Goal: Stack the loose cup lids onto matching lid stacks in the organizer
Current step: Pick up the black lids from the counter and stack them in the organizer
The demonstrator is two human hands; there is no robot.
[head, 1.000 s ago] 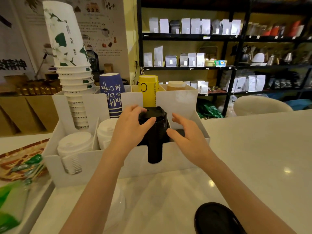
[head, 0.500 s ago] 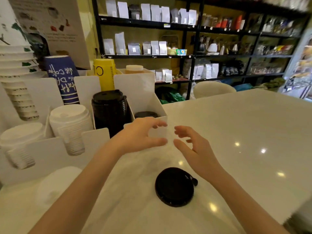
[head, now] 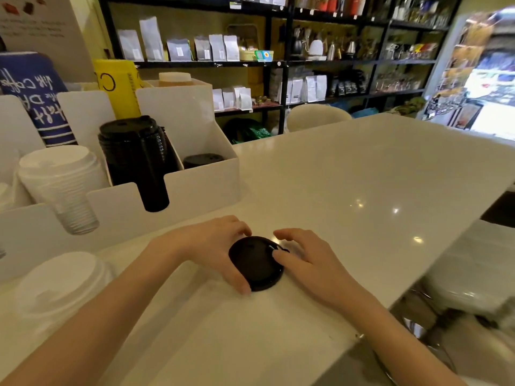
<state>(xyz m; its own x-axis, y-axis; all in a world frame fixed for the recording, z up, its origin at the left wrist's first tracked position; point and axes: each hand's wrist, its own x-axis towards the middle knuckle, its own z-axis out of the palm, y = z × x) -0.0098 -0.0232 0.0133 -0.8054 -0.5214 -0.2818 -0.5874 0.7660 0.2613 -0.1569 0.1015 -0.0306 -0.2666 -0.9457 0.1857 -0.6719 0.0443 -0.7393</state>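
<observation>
A loose black cup lid (head: 255, 264) lies flat on the white counter in front of me. My left hand (head: 211, 246) cups its left side, thumb along the near rim and fingers over the far rim. My right hand (head: 303, 257) is spread at its right side, fingertips touching the rim. Behind them stands the white organizer (head: 200, 188). It holds a tall black lid stack (head: 133, 151), a short black lid stack (head: 203, 160) in the right compartment and a white lid stack (head: 61, 179) to the left.
A loose white lid (head: 61, 285) sits on the counter at my near left. Blue paper cups (head: 33, 98) and yellow paper cups (head: 119, 87) stand in the organizer's back row. The counter's edge (head: 390, 302) runs close on my right, with dark shelving behind.
Both hands left the tall black lid stack in the organizer and came down to the counter. They now close on the loose black lid. My view swung right and down.
</observation>
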